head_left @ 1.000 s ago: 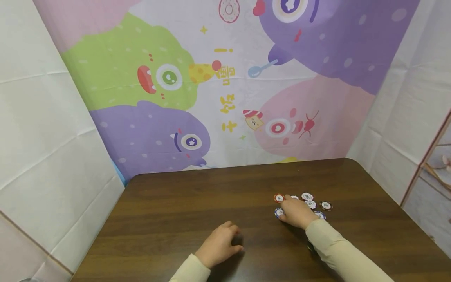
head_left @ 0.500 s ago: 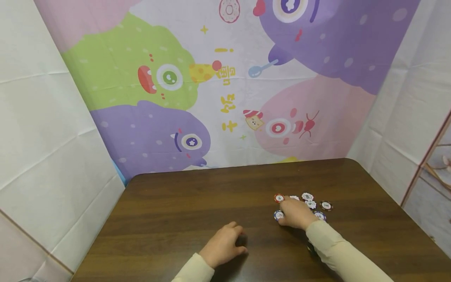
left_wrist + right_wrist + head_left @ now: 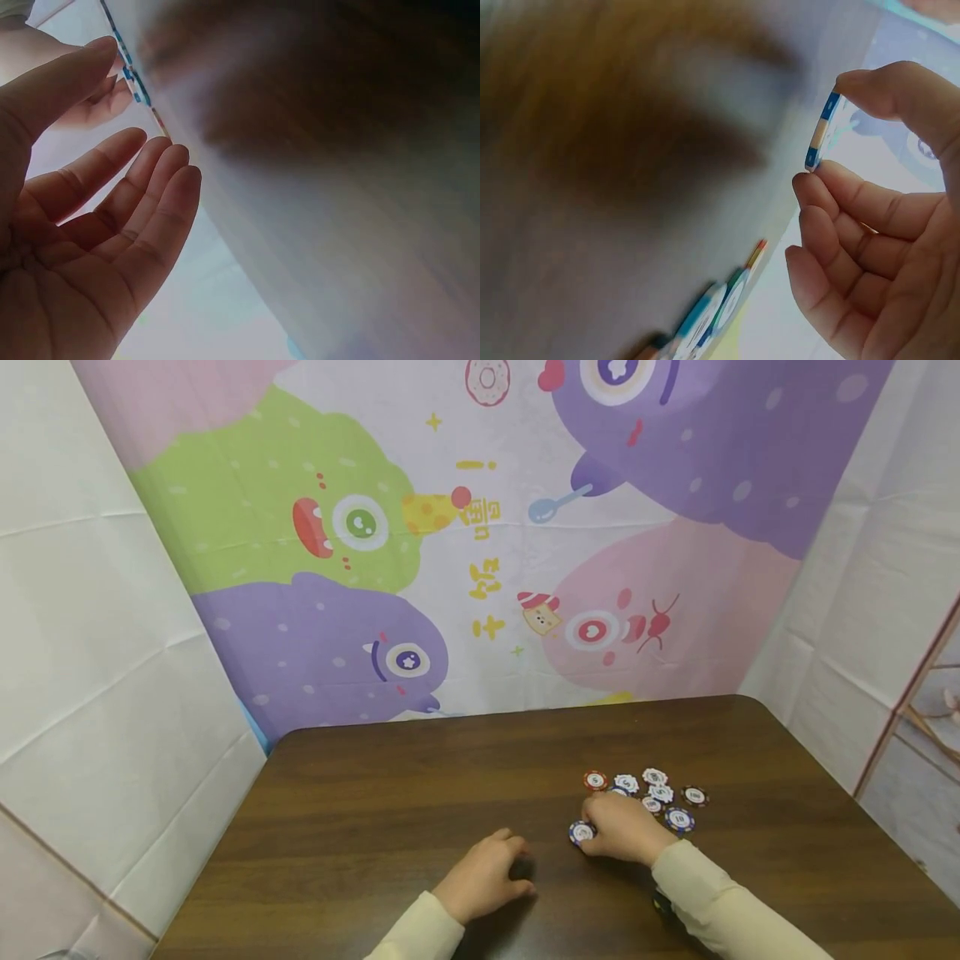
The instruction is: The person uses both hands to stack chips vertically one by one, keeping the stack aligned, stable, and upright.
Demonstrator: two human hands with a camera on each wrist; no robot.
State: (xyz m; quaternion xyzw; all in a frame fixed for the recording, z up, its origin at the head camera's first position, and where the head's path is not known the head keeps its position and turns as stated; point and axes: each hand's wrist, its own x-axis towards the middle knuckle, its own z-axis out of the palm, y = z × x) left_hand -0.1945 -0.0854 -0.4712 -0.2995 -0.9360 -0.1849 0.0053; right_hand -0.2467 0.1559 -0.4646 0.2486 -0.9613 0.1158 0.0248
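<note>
My right hand (image 3: 622, 828) pinches a blue-and-white poker chip (image 3: 581, 832) at its edge, low over the table. In the right wrist view the chip (image 3: 823, 132), seen edge-on, sits between thumb and index fingertip. Left of it, my left hand (image 3: 483, 878) hovers near the tabletop with loosely bent fingers and nothing in them; the left wrist view shows its palm (image 3: 67, 292) bare. Behind the right hand lies a loose group of chips: a red one (image 3: 595, 780), a scalloped white one (image 3: 626, 783), and a larger blue one (image 3: 679, 819) among them.
A dark-rimmed chip (image 3: 694, 796) lies at the right of the group, near two overlapping white chips (image 3: 657, 783). The brown wooden table (image 3: 375, 810) ends at a cartoon-printed cloth (image 3: 480, 677) behind, with pale panels (image 3: 97, 652) on both sides.
My right hand has drawn the blue-and-white chip left and toward me, away from the group, uncovering more chips. My left hand has shifted slightly right.
</note>
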